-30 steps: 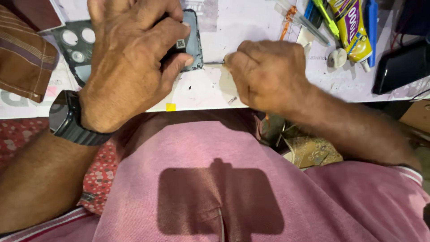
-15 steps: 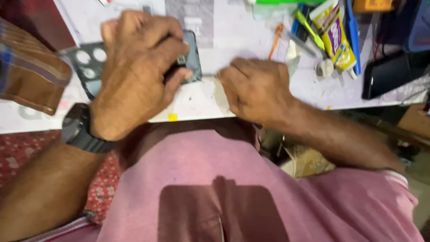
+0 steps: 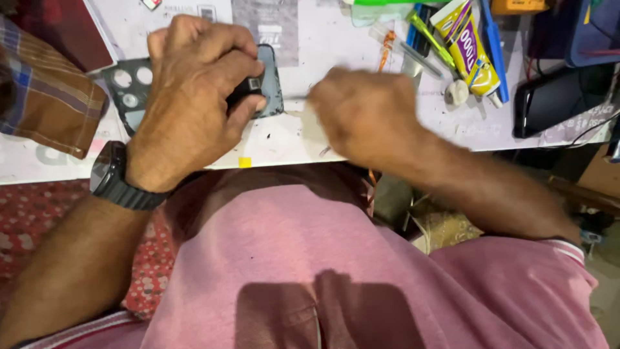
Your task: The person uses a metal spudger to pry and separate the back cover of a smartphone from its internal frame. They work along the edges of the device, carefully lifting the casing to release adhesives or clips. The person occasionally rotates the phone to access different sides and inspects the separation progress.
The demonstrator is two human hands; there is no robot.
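Your left hand (image 3: 194, 97) presses down on a dark phone back panel (image 3: 268, 77) lying near the front edge of the white surface (image 3: 39, 161), fingers (image 3: 248, 106) curled and gripping a small black component against the panel. The panel's camera cutouts show just left of your wrist side, toward the surface's left end. Your right hand (image 3: 365, 113) is blurred, just right of the panel, fingers closed in a loose fist; cannot tell what it holds. A yellow glue tube (image 3: 468, 45) lies near the back edge, a black phone (image 3: 558, 97) toward the right corner. Black wristwatch (image 3: 113, 178) on your left wrist.
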